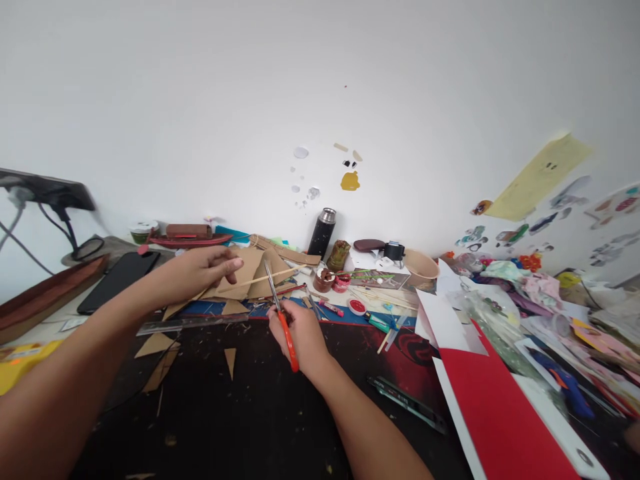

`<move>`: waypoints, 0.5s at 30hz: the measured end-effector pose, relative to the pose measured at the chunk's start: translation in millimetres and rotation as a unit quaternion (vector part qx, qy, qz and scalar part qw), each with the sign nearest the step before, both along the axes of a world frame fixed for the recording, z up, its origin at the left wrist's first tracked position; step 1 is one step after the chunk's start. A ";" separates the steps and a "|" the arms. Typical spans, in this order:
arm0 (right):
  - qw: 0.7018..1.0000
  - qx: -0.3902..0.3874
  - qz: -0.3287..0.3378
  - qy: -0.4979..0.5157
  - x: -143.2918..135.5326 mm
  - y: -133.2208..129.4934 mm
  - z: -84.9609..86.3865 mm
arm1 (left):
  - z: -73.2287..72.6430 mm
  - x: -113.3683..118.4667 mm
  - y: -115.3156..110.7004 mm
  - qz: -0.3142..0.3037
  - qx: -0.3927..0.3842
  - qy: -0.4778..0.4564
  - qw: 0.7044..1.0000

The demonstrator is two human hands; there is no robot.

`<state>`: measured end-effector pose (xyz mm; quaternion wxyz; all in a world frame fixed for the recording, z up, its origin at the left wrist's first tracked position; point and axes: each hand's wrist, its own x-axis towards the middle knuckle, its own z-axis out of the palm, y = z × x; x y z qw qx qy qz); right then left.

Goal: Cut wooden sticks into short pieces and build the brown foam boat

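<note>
My right hand (303,333) grips a pair of scissors (286,333) by the orange handles. The metal blades point up and away, toward brown cardboard pieces (250,267). To the left, my left hand (213,273) hovers over the cardboard with its fingers loosely extended and apart; nothing shows held in them. A thin wooden stick (270,277) lies slantwise just beyond the left fingertips and passes behind the blades. Cut cardboard scraps (230,362) lie on the dark mat (210,427) below.
A utility knife (407,403) lies right of my right forearm, near red card (500,413). Behind stand a black thermos (323,233) and small paint jars (324,280). A phone (120,281) and a brown boat-shaped piece (45,303) lie left. Craft clutter fills the right side.
</note>
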<state>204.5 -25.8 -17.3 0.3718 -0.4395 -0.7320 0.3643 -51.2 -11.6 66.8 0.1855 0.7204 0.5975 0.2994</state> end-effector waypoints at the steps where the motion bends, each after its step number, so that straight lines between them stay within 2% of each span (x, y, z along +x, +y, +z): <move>1: 1.000 0.000 0.000 0.000 0.2 0.0 0.1 | -0.1 0.3 -0.6 -0.021 -0.025 0.004 0.999; 3: 1.000 0.001 0.000 0.000 0.6 -0.2 0.4 | -0.5 2.4 -1.8 -0.049 -0.072 0.010 0.996; 6: 1.000 0.011 0.003 -0.006 0.7 -1.1 0.5 | -1.3 9.2 -3.4 -0.069 -0.082 0.017 0.994; 10: 0.999 0.024 0.007 -0.021 -0.3 -1.7 -0.9 | -2.5 19.2 -4.2 -0.093 -0.051 0.055 0.993; 15: 1.000 0.025 0.005 -0.018 -0.7 -0.9 -1.6 | -7.0 25.0 -2.9 -0.087 -0.022 0.104 0.991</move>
